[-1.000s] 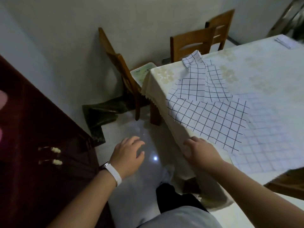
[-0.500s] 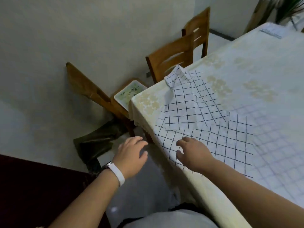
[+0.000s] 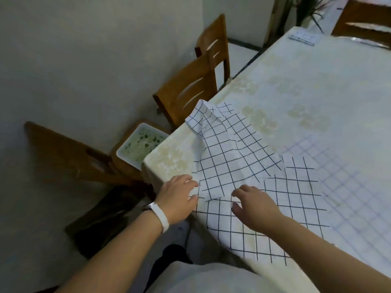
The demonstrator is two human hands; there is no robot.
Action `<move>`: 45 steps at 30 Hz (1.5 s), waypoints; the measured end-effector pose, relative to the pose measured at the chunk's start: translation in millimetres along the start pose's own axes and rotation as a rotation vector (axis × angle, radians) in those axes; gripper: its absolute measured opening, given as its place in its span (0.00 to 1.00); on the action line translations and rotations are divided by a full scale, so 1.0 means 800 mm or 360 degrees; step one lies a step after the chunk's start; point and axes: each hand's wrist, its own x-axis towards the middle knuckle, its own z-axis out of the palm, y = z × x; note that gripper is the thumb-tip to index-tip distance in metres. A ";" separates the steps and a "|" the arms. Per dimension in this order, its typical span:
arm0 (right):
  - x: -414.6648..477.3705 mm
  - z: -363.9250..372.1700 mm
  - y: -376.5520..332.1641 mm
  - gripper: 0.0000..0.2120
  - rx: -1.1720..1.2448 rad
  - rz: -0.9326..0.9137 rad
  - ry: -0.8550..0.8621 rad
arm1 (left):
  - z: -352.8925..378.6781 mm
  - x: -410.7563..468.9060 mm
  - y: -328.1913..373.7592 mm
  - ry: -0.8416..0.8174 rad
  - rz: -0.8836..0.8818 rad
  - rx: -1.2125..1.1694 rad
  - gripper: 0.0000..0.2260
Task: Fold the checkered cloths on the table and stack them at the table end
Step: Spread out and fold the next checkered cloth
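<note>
1. While your left hand (image 3: 177, 197) sits at the near corner of the table (image 3: 296, 85), its thumb and fingers bracket the corner of the crumpled cloth (image 3: 228, 153); you cannot tell whether they grip it.
2. Your right hand (image 3: 251, 205), at the left's 3 o'clock, is loosely curled over the flat cloth (image 3: 285, 210) and holds nothing.
3. The crumpled cloth overlaps the flat cloth's 12 o'clock edge.
4. A pale cloth (image 3: 349, 187) lies at their 3 o'clock.
5. A chair (image 3: 188, 92) stands at the crumpled cloth's 11 o'clock.

Plain grey wall (image 3: 84, 49) on the left. Brown wooden chair (image 3: 186, 89) close by, another chair (image 3: 213, 39) behind it. Maybe a green plant (image 3: 306, 7) far back.
</note>
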 end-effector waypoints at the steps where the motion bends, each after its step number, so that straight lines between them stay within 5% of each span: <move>1: 0.010 0.000 -0.002 0.19 0.0000 0.0041 0.0006 | 0.000 0.017 -0.006 -0.0038 0.0058 0.0005 0.18; 13: 0.106 0.004 -0.060 0.20 0.0182 0.0778 -0.0038 | -0.002 0.181 -0.104 -0.0471 0.0673 -0.0095 0.18; 25: 0.082 0.028 -0.035 0.21 0.0511 0.1372 -0.0018 | 0.036 0.228 -0.015 -0.0653 0.1255 0.0122 0.14; 36: 0.102 0.047 0.041 0.18 0.0437 0.1186 0.0002 | 0.100 0.204 0.030 -0.0573 0.1004 0.0468 0.18; 45: 0.118 0.084 0.073 0.11 0.0231 0.0854 0.0131 | 0.121 0.203 0.040 -0.0510 0.1007 0.0569 0.10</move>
